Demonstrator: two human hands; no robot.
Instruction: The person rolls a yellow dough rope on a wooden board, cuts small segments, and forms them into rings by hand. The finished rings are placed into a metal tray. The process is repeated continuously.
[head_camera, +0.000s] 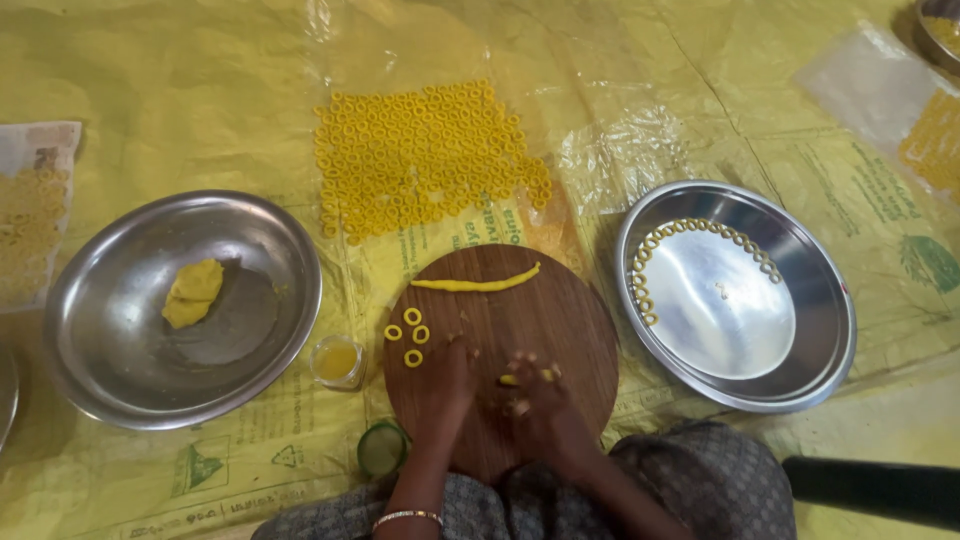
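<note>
Both of my hands rest on a round wooden board (560, 310). My left hand (447, 385) lies fingers down beside several small yellow dough rings (408, 336). My right hand (535, 395) pinches a small piece of yellow dough (512, 379) at its fingertips, blurred by motion. A thin rolled strip of yellow dough (478, 284) lies across the far side of the board.
A steel plate (100, 330) at left holds a dough lump (192, 293). Another steel plate (800, 330) at right has dough rings lined along its rim. Many rings (425, 160) lie on clear plastic behind the board. A small cup of yellow liquid (337, 361) and a green lid (381, 449) sit nearby.
</note>
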